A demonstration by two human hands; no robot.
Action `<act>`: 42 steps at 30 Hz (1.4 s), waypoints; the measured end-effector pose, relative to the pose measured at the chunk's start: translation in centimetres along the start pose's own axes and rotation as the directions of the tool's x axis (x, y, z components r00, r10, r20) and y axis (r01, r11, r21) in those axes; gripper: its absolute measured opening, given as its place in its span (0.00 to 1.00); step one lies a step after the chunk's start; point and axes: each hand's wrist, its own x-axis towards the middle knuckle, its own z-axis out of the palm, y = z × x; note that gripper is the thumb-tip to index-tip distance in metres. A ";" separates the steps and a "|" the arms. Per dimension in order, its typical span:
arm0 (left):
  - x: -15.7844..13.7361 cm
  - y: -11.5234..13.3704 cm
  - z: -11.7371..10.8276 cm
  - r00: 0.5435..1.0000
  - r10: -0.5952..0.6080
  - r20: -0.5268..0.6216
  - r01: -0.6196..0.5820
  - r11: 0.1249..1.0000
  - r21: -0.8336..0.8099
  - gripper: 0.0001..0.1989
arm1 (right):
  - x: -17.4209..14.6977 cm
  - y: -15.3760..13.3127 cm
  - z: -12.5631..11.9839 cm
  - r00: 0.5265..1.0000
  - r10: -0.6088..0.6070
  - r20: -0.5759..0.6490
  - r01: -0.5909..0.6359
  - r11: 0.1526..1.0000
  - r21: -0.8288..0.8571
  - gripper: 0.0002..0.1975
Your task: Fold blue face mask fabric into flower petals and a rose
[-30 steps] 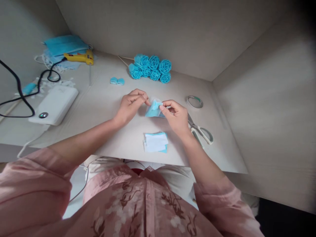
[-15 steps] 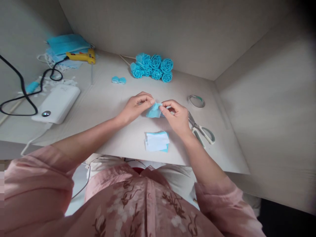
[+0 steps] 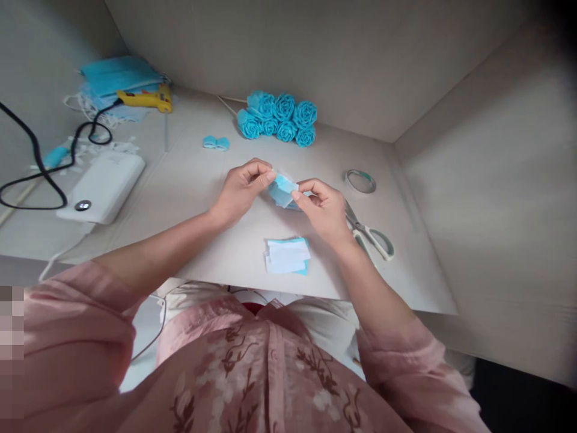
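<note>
A small blue piece of mask fabric [image 3: 283, 186] is stretched between my two hands above the table. My left hand [image 3: 246, 189] pinches its left edge between thumb and fingers. At its right edge, the thumb and index finger of my right hand [image 3: 322, 207] are closed on it. Below the hands lies a stack of cut fabric pieces [image 3: 287, 255], white on top with blue showing at the edges. Partly behind my right hand, scissors [image 3: 369, 234] with white and grey handles rest on the table. Something bluish under the held piece is mostly hidden.
Blue fabric roses [image 3: 283, 120] lie at the back, beside a small blue petal-like pair [image 3: 216, 143]. A roll of tape [image 3: 360, 181] is on the right. At left are a yellow glue gun [image 3: 146, 98], blue masks [image 3: 119, 75] and a corded white power bank [image 3: 103, 187].
My left hand has shifted slightly up and left. The fabric between my hands has turned and its upper edge now looks folded over.
</note>
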 end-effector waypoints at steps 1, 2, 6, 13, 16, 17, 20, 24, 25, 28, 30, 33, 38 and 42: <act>0.0 0.0 0.0 1.000 -0.011 -0.005 0.011 1.000 -0.006 0.16 | 0.0 0.1 0.0 1.000 0.015 0.005 -0.015 1.000 0.023 0.09; 0.0 0.0 0.0 1.000 -0.021 -0.010 0.021 1.000 -0.015 0.17 | 0.0 0.2 0.1 1.000 0.027 0.010 -0.027 0.999 0.040 0.09; 0.0 0.0 0.0 0.998 -0.067 -0.018 0.066 0.996 -0.057 0.17 | 0.2 0.4 0.1 0.998 0.052 0.038 -0.056 0.995 0.088 0.12; 0.2 0.0 0.1 0.982 -0.163 0.090 0.179 0.964 -0.198 0.21 | 0.7 0.9 -0.3 0.987 0.121 0.104 -0.149 0.932 0.329 0.18; 0.3 0.3 0.2 0.972 -0.186 0.145 0.217 0.945 -0.245 0.22 | 0.8 1.1 -0.5 0.986 0.149 0.080 -0.167 0.923 0.346 0.18; 0.3 0.4 0.2 0.969 -0.195 0.149 0.228 0.939 -0.256 0.22 | 0.8 1.1 -0.5 0.987 0.145 0.067 -0.160 0.926 0.343 0.17; 0.2 0.5 0.1 0.966 -0.206 0.156 0.242 0.933 -0.265 0.21 | 0.8 1.2 -0.5 0.991 0.125 0.042 -0.132 0.935 0.330 0.16; 0.3 0.0 -0.2 0.966 -0.159 0.204 0.213 0.936 -0.281 0.26 | 0.7 1.2 -0.4 0.993 0.111 0.027 -0.114 0.954 0.279 0.16; 0.4 -0.2 -0.3 0.966 -0.146 0.212 0.204 0.936 -0.288 0.27 | 0.7 1.2 -0.3 0.993 0.110 0.031 -0.115 0.956 0.270 0.16; 0.4 -0.6 -0.3 0.972 -0.111 0.208 0.169 0.943 -0.287 0.28 | 0.5 1.0 -0.1 0.993 0.096 0.067 -0.111 0.957 0.267 0.17; 0.4 -0.6 -0.2 0.977 -0.082 0.198 0.135 0.954 -0.269 0.26 | 0.4 0.7 0.0 0.991 0.081 0.102 -0.107 0.955 0.277 0.19; 0.4 -0.5 -0.1 0.981 -0.049 0.188 0.094 0.967 -0.237 0.25 | 0.3 0.5 -0.1 0.986 0.067 0.154 -0.113 0.944 0.310 0.19; 0.5 -0.7 -0.3 0.991 -0.029 0.133 0.053 0.981 -0.186 0.21 | 0.4 0.5 -0.6 0.976 0.098 0.194 -0.166 0.913 0.373 0.18; 0.2 -0.8 0.0 0.989 -0.020 0.149 0.046 0.983 -0.177 0.23 | 0.4 0.3 -0.3 0.974 0.149 0.168 -0.196 0.929 0.313 0.18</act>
